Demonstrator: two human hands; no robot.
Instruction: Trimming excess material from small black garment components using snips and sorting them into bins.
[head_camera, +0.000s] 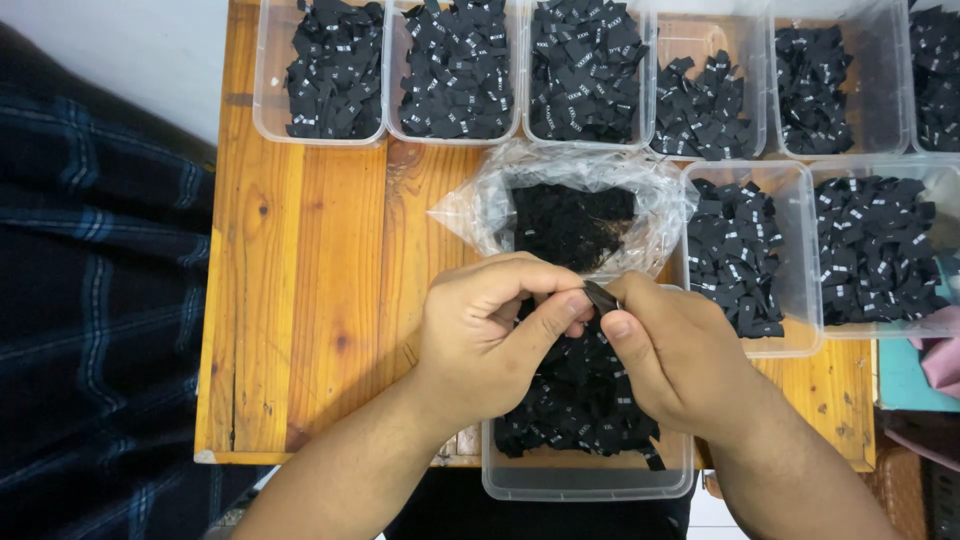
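Risk: the small black woven label (601, 296) is held only by a fingertip pinch, so a slip would drop it into the clear plastic tub of loose black labels (585, 482) directly under both hands, where it would be lost in the pile. Left hand (490, 330) curled nearly closed, thumb and forefinger on the label. Right hand (670, 355) likewise pinching its other end. Crinkled clear plastic bag of black labels (570, 215) lies just beyond the fingertips.

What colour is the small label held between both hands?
Black; the label shows best in the head view.
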